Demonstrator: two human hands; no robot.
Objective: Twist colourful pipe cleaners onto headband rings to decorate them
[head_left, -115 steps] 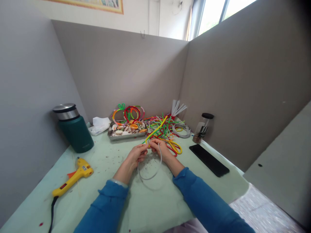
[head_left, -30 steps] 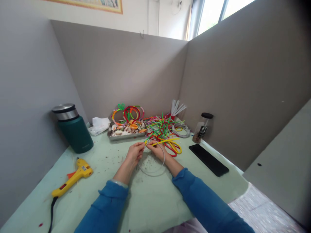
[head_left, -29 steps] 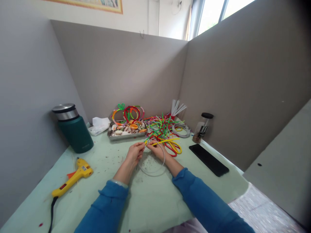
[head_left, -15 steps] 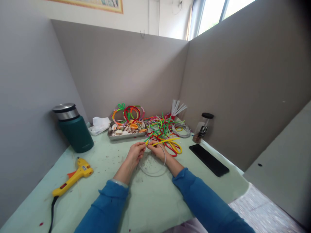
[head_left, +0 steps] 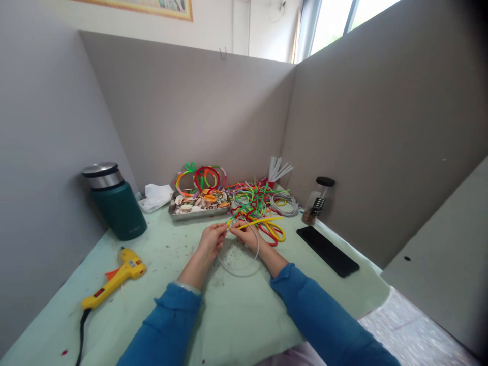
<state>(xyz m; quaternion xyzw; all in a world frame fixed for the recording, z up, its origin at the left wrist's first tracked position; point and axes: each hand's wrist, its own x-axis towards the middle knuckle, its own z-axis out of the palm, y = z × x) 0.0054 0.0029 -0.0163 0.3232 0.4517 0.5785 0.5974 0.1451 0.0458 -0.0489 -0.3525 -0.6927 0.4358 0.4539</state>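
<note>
A thin grey ring (head_left: 241, 276) hangs from both hands above the green cloth, its top hidden at the fingers. My left hand (head_left: 212, 240) pinches it where green and yellow pieces are wrapped round it. Close beside, my right hand (head_left: 245, 235) grips a yellow strip (head_left: 263, 221), whose free end points right. The fingertips of the two hands almost touch. Just behind lies a tangled heap of coloured strips (head_left: 257, 199), with red and yellow loops at the right wrist.
Behind are a metal tray (head_left: 198, 216) of shells, finished coloured rings (head_left: 208, 178) and coiled grey wire (head_left: 290, 208). A green bottle (head_left: 120, 211) and yellow glue gun (head_left: 114, 282) lie left; a jar (head_left: 319, 201) and black phone (head_left: 328, 251) are right.
The fingers of both hands have shifted very slightly left and the yellow piece at the left fingertips sits a little differently. Everything else looks the same.
</note>
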